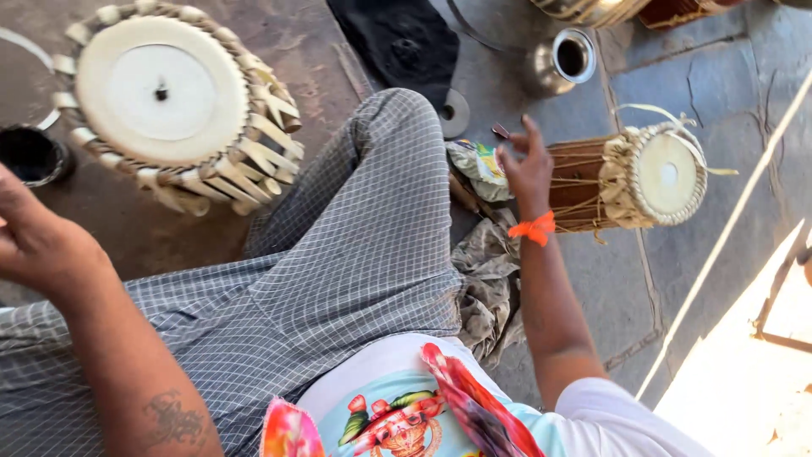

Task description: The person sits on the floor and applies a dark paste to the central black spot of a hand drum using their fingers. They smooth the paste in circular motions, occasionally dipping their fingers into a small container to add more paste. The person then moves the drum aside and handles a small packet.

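Note:
My right hand [526,165] reaches out past my bent knee, fingers spread and holding nothing, an orange thread tied at its wrist. It hovers over a crumpled packet [478,167] and beside a small brown drum [630,179] lying on its side, white skin facing right. My left hand [34,237] is raised at the left edge, fingers loosely curled, with nothing visible in it. Beyond it stands a larger drum [169,97] with a white head and pale lacing straps.
A small metal pot [565,61] and a black cloth [397,38] lie on the stone floor ahead. A dark round container [32,156] sits at the far left. A grey rag [491,279] lies by my leg. Sunlit ground is at the right.

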